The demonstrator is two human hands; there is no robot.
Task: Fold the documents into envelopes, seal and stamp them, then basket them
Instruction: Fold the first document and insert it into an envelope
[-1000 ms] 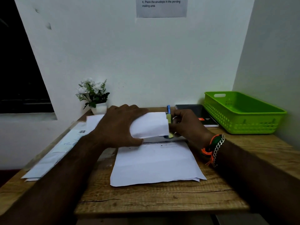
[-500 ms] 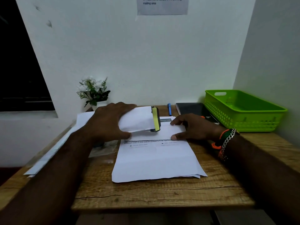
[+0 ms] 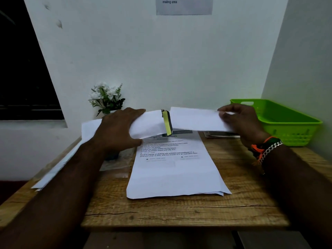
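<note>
My left hand (image 3: 116,130) grips a white envelope (image 3: 150,124) above the desk; its open flap with a yellow adhesive strip (image 3: 167,124) points right. My right hand (image 3: 240,121) holds a folded white document (image 3: 194,119) by its right end, level with the envelope, its left edge just beside the flap. A stack of printed documents (image 3: 176,173) lies flat on the wooden desk (image 3: 179,211) below both hands. The green basket (image 3: 287,119) stands at the back right and looks empty.
A small pot of white flowers (image 3: 106,97) stands at the back left. More white envelopes or sheets (image 3: 59,168) lie along the left edge, with a clear plastic sleeve (image 3: 116,164) beside them. A dark book (image 3: 221,134) lies behind the stack. Walls close the back and right.
My right hand left the top of the stack and rose with a folded document, now level with the envelope's open end. My left hand kept the envelope and lifted slightly.
</note>
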